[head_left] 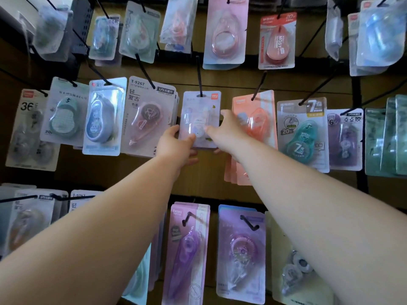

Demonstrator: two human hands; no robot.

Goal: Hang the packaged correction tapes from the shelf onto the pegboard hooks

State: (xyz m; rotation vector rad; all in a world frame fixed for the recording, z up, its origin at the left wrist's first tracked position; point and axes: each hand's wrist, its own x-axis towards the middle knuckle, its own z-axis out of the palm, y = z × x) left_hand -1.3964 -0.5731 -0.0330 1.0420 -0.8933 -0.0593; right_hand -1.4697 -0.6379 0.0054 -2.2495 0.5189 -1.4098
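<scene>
A pale lilac packaged correction tape (199,113) hangs on a black pegboard hook (200,80) in the middle row, the hook passing through its top hole. My left hand (176,146) grips the pack's lower left corner, thumb on the front and fingers underneath. My right hand (222,130) holds the pack's right edge, with the index finger stretched up along that side. Both forearms reach up from the bottom of the view. More lilac packs seem stacked behind the front one.
Neighbouring hooks carry a brown-reel pack (149,115) to the left and orange packs (255,122) to the right, close beside my hands. A pink pack (224,31) hangs above. Purple packs (187,249) hang on the row below, under my forearms.
</scene>
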